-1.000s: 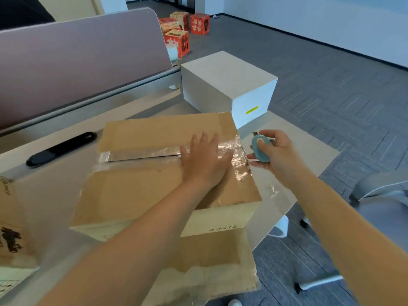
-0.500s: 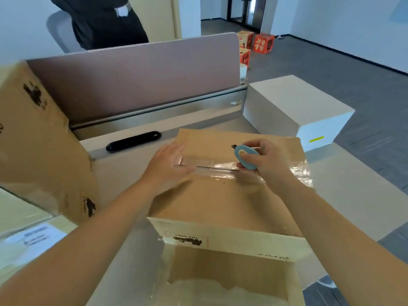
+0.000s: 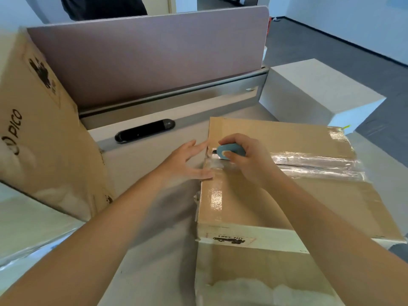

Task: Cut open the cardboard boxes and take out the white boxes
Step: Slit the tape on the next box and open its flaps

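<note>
A taped cardboard box lies flat on the desk in front of me, with a shiny tape strip along its top seam. My right hand grips a small blue cutter at the left end of that seam. Its blade end points left at the box's edge. My left hand rests open against the box's left side, fingers spread, beside the cutter. A white box stands on the desk behind the cardboard box, at the right.
A second cardboard box marked PICO stands tilted at the left. A black oblong device lies near the pink desk divider. A person in dark clothes stands behind the divider. Grey floor lies to the right.
My right hand has drawn the cutter leftward along the taped seam to the box's left end. My left hand has slid off the top to the box's left side. The view has turned left.
</note>
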The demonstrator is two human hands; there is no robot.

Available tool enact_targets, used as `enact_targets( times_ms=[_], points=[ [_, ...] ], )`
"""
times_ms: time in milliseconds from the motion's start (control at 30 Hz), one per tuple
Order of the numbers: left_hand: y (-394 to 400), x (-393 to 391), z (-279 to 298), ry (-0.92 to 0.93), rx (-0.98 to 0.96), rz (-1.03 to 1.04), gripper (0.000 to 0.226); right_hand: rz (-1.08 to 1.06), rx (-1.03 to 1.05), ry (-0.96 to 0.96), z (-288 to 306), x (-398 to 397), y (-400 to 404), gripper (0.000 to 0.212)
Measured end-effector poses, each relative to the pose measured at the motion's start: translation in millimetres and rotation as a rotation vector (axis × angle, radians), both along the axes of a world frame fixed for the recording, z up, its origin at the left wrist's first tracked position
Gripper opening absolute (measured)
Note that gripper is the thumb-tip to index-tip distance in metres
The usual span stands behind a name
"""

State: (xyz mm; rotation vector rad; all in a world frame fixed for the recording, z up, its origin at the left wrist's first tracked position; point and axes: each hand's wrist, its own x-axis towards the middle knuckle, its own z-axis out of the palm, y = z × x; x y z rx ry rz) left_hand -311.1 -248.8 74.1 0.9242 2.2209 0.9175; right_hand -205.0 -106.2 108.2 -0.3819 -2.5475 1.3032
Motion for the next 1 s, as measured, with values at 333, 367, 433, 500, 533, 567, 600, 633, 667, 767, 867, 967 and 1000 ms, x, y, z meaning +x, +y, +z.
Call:
enact_targets(
  times_ms=[333, 367, 433, 500, 533, 567, 600, 633, 667, 767, 867, 967, 1000],
  points=[
    [-1.5, -3.8, -8.8, -0.077, 0.076, -0.056, 0.087, 0.046, 0.214, -0.066, 2.8, -1.7, -7.1, 0.024],
    [-1.6, -4.3, -9.8, -0.087, 0.082, -0.055, 0.085, 0.054, 0.250, -0.082, 3.8, -2.5, -7.8, 0.026],
    [-1.2, -5.3, -12.5, -0.097, 0.095, -0.063, 0.085, 0.066, 0.320, -0.119, 5.8, -4.1, -7.7, 0.029],
    [-1.8, -5.4, -14.3, -0.107, 0.113, -0.072, 0.087, 0.075, 0.363, -0.143, 7.9, -5.4, -7.7, 0.031],
    [-2.3, -6.2, -15.5, -0.121, 0.124, -0.071, 0.086, 0.081, 0.378, -0.150, 8.7, -6.2, -8.0, 0.031],
    [-2.9, -6.2, -15.5, -0.136, 0.131, -0.071, 0.085, 0.086, 0.393, -0.162, 9.3, -6.9, -8.2, 0.032],
    [-3.3, -7.1, -16.1, -0.149, 0.134, -0.068, 0.084, 0.093, 0.407, -0.179, 9.7, -7.8, -8.8, 0.032],
    [-3.6, -7.3, -15.4, -0.153, 0.135, -0.066, 0.083, 0.100, 0.418, -0.197, 10.0, -8.7, -9.7, 0.032],
    [-4.0, -7.3, -14.7, -0.155, 0.139, -0.067, 0.082, 0.110, 0.426, -0.210, 10.4, -9.4, -10.5, 0.033],
    [-4.6, -7.9, -14.4, -0.160, 0.147, -0.060, 0.082, 0.133, 0.439, -0.220, 12.6, -10.1, -12.6, 0.032],
    [-4.8, -7.7, -13.6, -0.171, 0.146, -0.051, 0.082, 0.151, 0.454, -0.262, 14.7, -11.8, -16.7, 0.030],
    [-4.4, -5.5, -11.0, -0.175, 0.159, -0.052, 0.082, 0.181, 0.494, -0.319, 17.7, -14.9, -19.7, 0.029],
    [-4.0, -4.7, -10.0, -0.174, 0.161, -0.053, 0.080, 0.186, 0.505, -0.327, 19.0, -15.6, -19.6, 0.028]
  ],
)
